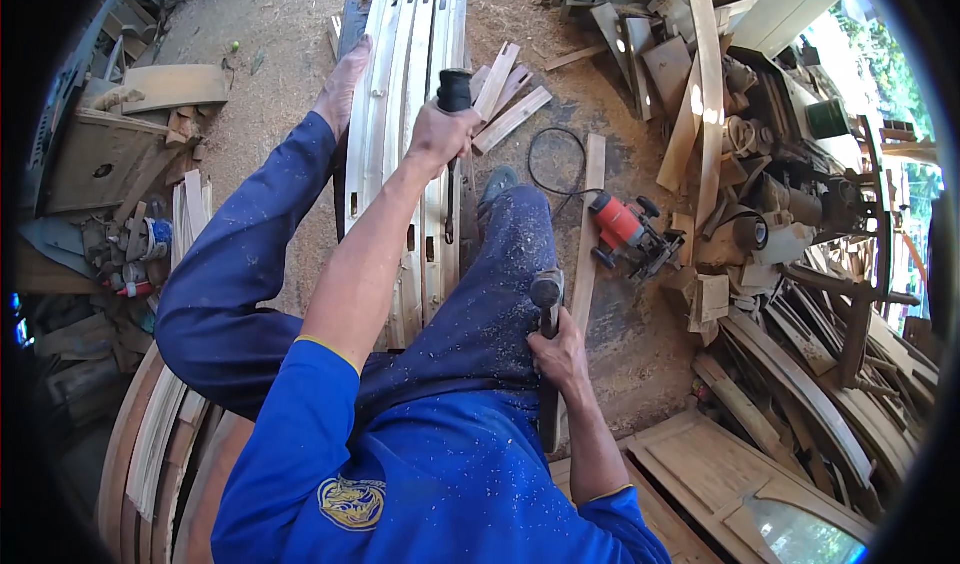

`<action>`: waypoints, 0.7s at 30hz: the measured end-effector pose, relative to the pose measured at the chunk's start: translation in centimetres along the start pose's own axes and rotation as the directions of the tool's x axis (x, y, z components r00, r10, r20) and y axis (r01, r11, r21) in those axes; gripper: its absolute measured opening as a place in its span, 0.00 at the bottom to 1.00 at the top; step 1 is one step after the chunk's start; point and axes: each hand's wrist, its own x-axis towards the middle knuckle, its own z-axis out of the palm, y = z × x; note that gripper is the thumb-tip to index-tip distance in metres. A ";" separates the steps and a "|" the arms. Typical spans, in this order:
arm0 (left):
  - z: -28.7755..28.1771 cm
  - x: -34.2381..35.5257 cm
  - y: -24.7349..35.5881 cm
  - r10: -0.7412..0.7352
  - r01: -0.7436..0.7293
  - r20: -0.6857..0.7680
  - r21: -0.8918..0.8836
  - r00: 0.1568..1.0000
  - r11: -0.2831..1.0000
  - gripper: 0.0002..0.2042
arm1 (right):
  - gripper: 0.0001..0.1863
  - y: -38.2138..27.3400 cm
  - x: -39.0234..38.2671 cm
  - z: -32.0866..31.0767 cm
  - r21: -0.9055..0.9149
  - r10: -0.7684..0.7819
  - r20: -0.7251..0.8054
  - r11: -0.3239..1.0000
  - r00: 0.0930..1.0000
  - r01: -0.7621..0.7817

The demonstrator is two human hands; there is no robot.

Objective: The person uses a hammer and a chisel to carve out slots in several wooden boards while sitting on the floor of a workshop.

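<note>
My left hand point(442, 136) is wrapped around the black handle of a chisel point(455, 91), whose dark blade points down over several long pale wooden bars point(395, 94). The bars lie side by side, with slots cut at their far ends and small rectangular holes nearer me. Whether the blade's tip touches the wood, I cannot tell. Beside my right thigh, my right hand point(563, 354) grips a hammer point(547, 292) by its handle, with the metal head uppermost. My bare left foot point(347, 84) rests against the left side of the bars.
A red router point(620, 224) with a black cord point(532, 164) lies right of my knee, beside a narrow wooden strip point(592, 264). Short offcuts point(512, 121) lie beyond my right foot. Stacked lumber point(780, 364) crowds the right; curved boards point(150, 444) stand at left. Sawdust covers the ground.
</note>
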 end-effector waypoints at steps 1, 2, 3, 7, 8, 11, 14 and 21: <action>-0.2 0.5 -0.3 0.011 -0.010 -0.087 0.013 0.996 1.000 0.06 | 0.21 0.2 0.1 0.1 0.002 0.018 0.003 1.000 1.000 -0.018; 0.0 0.2 -0.2 -0.001 0.008 -0.141 0.046 0.990 0.999 0.06 | 0.18 0.6 0.2 0.1 0.023 0.000 -0.007 1.000 1.000 0.000; 0.1 0.0 0.1 -0.007 0.023 -0.199 0.079 0.980 0.997 0.07 | 0.15 1.0 0.4 0.2 0.046 -0.024 -0.015 0.999 1.000 0.024; 0.8 0.2 0.2 -0.035 0.095 -0.275 0.210 0.961 0.973 0.11 | 0.26 2.0 1.4 0.3 0.023 0.001 0.044 1.000 0.999 -0.002; -0.3 1.2 -1.5 -0.086 0.145 -0.246 0.231 0.965 0.962 0.14 | 0.27 1.4 1.3 0.4 -0.012 0.005 0.045 1.000 0.999 -0.004; -2.9 3.7 -4.0 -0.082 0.169 -0.282 0.299 0.956 0.939 0.15 | 0.27 1.8 1.6 1.3 0.003 -0.192 0.026 0.981 0.981 0.192; -4.9 3.8 -4.8 -0.277 0.257 -0.154 -0.138 0.948 0.956 0.12 | 0.26 2.6 2.0 2.2 0.004 -0.089 0.048 0.996 0.995 0.089; -5.1 -2.1 5.3 -0.062 0.159 0.250 -0.387 0.966 0.908 0.15 | 0.25 2.7 3.1 1.1 -0.015 -0.231 -0.070 0.973 0.970 0.231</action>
